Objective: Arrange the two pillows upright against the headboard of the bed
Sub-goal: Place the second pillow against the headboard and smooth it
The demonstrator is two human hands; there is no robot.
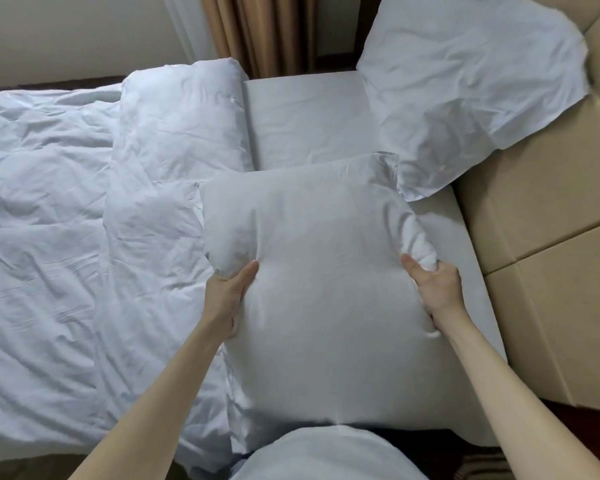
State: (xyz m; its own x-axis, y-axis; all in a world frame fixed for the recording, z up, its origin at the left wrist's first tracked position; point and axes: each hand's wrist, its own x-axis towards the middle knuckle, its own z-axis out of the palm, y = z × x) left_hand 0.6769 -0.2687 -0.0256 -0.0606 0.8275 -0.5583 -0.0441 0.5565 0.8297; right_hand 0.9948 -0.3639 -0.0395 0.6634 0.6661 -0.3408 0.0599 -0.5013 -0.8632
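Note:
I hold a white pillow (326, 271) over the near part of the bed, flat side facing me. My left hand (227, 292) grips its left edge and my right hand (437, 285) grips its bunched right edge. A second white pillow (465, 81) leans against the tan padded headboard (541, 209) at the far right, crumpled and tilted. The grey fitted sheet (309, 119) shows between the two pillows.
A rumpled white duvet (84, 220) covers the left side of the bed, folded back near the middle. Brown curtains (264, 29) and a pale wall stand beyond the bed. My light shirt fills the bottom edge.

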